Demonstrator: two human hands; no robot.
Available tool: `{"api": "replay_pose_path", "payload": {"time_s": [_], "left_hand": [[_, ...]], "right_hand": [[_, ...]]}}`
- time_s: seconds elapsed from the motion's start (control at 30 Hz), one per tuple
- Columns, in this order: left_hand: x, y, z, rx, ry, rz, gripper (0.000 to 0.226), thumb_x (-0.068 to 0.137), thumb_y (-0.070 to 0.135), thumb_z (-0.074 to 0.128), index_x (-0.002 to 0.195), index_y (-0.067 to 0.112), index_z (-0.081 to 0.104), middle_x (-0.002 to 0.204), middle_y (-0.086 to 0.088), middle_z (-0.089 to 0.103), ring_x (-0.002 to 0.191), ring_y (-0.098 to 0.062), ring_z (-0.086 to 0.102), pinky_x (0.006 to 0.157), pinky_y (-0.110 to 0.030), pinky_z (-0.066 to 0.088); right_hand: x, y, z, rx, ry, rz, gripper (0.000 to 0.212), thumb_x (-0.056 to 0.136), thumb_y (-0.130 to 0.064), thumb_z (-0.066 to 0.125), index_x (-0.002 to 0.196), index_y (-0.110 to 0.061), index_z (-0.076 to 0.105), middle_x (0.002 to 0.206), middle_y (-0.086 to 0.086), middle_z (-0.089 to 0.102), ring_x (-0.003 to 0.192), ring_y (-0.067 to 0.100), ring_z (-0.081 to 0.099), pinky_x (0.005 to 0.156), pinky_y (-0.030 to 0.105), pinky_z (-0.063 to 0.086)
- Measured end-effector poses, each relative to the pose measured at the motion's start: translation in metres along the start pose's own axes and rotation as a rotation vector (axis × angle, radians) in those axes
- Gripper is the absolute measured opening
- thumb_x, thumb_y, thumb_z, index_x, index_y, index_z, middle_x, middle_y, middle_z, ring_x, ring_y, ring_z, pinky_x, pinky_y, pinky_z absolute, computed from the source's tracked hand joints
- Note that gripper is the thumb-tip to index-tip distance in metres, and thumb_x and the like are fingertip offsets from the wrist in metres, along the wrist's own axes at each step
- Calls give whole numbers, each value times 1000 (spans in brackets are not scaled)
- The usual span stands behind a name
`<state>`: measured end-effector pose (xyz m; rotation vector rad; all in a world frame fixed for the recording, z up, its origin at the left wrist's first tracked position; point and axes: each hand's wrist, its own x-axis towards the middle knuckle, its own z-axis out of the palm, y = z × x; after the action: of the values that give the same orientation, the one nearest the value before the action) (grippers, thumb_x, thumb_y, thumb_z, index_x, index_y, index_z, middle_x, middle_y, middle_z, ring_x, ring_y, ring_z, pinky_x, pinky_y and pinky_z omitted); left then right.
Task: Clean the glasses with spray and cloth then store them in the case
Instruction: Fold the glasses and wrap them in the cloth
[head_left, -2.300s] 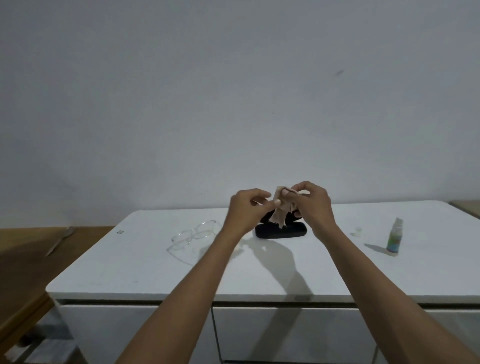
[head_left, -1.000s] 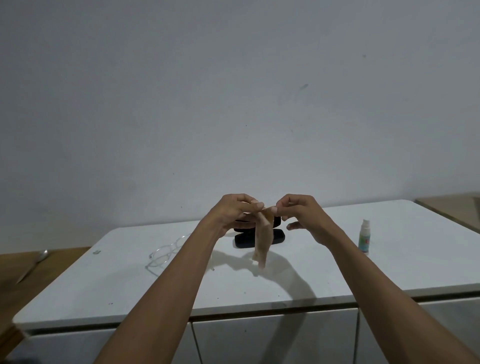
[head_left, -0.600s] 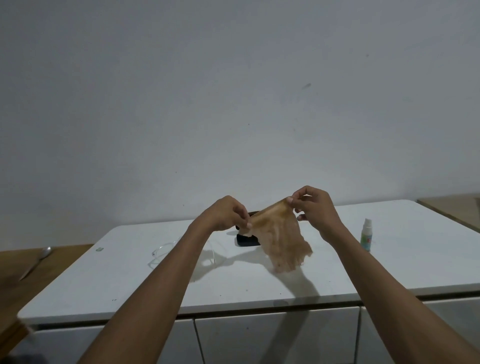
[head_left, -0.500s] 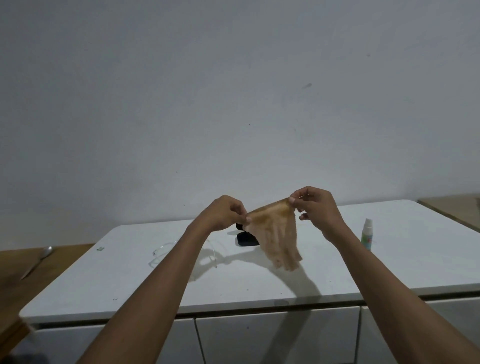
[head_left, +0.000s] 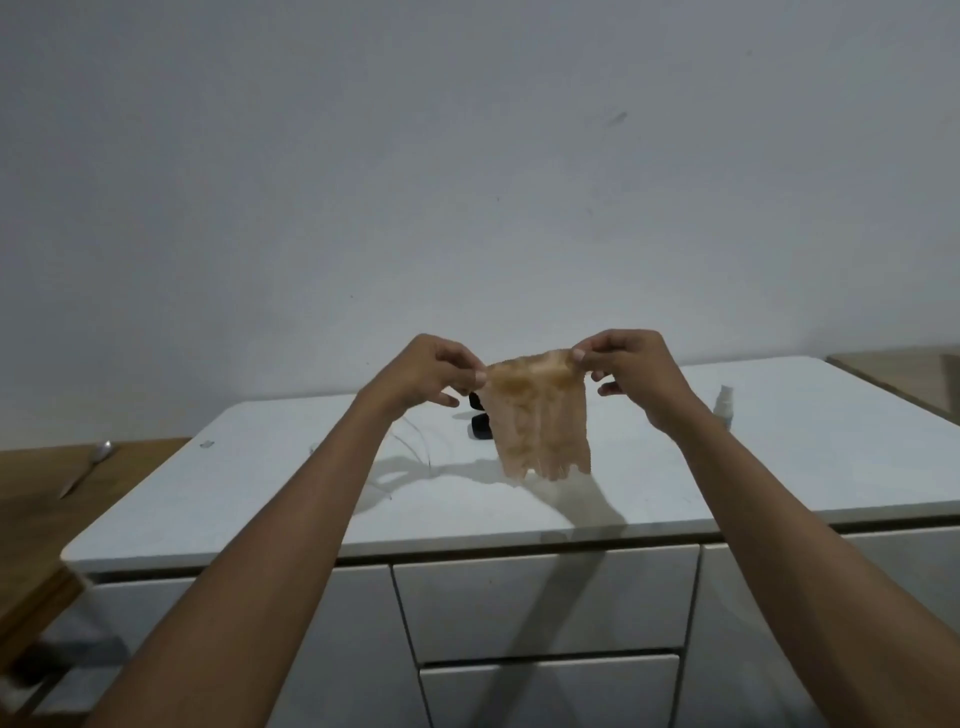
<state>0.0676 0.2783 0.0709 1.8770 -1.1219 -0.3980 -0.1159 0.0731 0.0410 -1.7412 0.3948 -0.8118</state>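
A thin tan cloth (head_left: 540, 415) hangs spread out above the white cabinet top (head_left: 270, 483). My left hand (head_left: 421, 371) pinches its upper left corner and my right hand (head_left: 636, 369) pinches its upper right corner. Behind the cloth lies the black glasses case (head_left: 479, 423), mostly hidden. The clear glasses (head_left: 415, 447) lie on the top just right of my left forearm, partly hidden by it. A small spray bottle (head_left: 723, 408) stands at the right, beyond my right forearm.
A knife (head_left: 85, 467) lies on a wooden surface (head_left: 31, 499) to the left. Another wooden surface (head_left: 904, 371) is at the far right. White drawers (head_left: 545, 603) sit under the top, and a plain wall stands behind.
The cloth was bunched between my fingertips; my hands have moved apart and it now hangs unfolded and flat between them. The view has shifted slightly.
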Motion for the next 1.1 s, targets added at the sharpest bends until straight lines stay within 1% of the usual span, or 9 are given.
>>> {"api": "replay_pose_path", "payload": {"time_s": [0.17, 0.27, 0.43, 0.5, 0.6, 0.63, 0.73, 0.87, 1.1], "left_hand": [[-15, 7, -3, -195, -106, -46, 22, 86, 11, 77, 99, -6, 73, 84, -8, 69, 75, -18, 63, 87, -45, 61], [-12, -1, 1, -231, -156, -101, 18, 85, 10, 78, 97, -3, 74, 78, -5, 69, 72, -16, 63, 86, -45, 61], [8, -36, 32, -57, 23, -200, 13, 85, 8, 78, 94, 0, 77, 77, -5, 71, 63, -11, 64, 80, -38, 59], [18, -51, 44, 13, 97, -200, 10, 85, 8, 76, 91, 0, 77, 75, -5, 71, 54, -3, 64, 72, -33, 56], [30, -70, 58, 69, 187, -202, 5, 83, 5, 77, 87, 1, 78, 72, -2, 71, 45, 6, 59, 54, -16, 49], [33, -75, 62, 96, 211, -201, 2, 82, 5, 78, 84, 3, 78, 74, -2, 72, 50, 4, 61, 52, -14, 46], [43, -90, 69, 210, 231, -209, 8, 75, 6, 80, 72, 14, 79, 76, 0, 74, 69, -12, 66, 64, -25, 50], [53, -100, 76, 353, 222, -231, 20, 74, 9, 81, 62, 23, 73, 71, 7, 69, 72, -13, 67, 68, -27, 55], [61, -98, 85, 500, 268, -238, 14, 71, 18, 82, 76, 17, 69, 77, 2, 70, 76, -22, 67, 61, -27, 45]], "right_hand": [[-8, -3, -3, 80, -41, 28, 8, 85, -13, 78, 87, -6, 75, 73, -3, 69, 62, 12, 55, 62, 27, 50], [-6, 7, -2, 36, -43, 95, 11, 84, -13, 78, 88, -4, 77, 72, -2, 69, 61, 12, 55, 62, 27, 50], [0, 39, 11, -169, 17, 213, 8, 82, -11, 77, 83, -2, 77, 78, 6, 74, 66, 16, 59, 56, 26, 48], [4, 53, 17, -223, 43, 229, 2, 80, -5, 75, 80, -4, 77, 80, 9, 75, 65, 17, 59, 52, 24, 47], [13, 77, 26, -304, 70, 220, 13, 77, -1, 72, 72, -12, 78, 71, 3, 73, 63, 17, 60, 52, 27, 47], [16, 84, 29, -330, 76, 218, 16, 78, -3, 72, 69, -16, 77, 69, 0, 72, 63, 16, 60, 54, 27, 47], [25, 102, 36, -419, 81, 217, 19, 82, -13, 76, 66, -23, 74, 74, -1, 72, 63, 15, 59, 57, 27, 42], [34, 117, 43, -500, 66, 233, 20, 83, -17, 75, 66, -26, 71, 75, -2, 70, 71, 18, 64, 59, 29, 44], [40, 122, 51, -711, 97, 234, 9, 82, -25, 76, 85, -22, 68, 92, 0, 68, 86, 27, 65, 61, 30, 41]]}}
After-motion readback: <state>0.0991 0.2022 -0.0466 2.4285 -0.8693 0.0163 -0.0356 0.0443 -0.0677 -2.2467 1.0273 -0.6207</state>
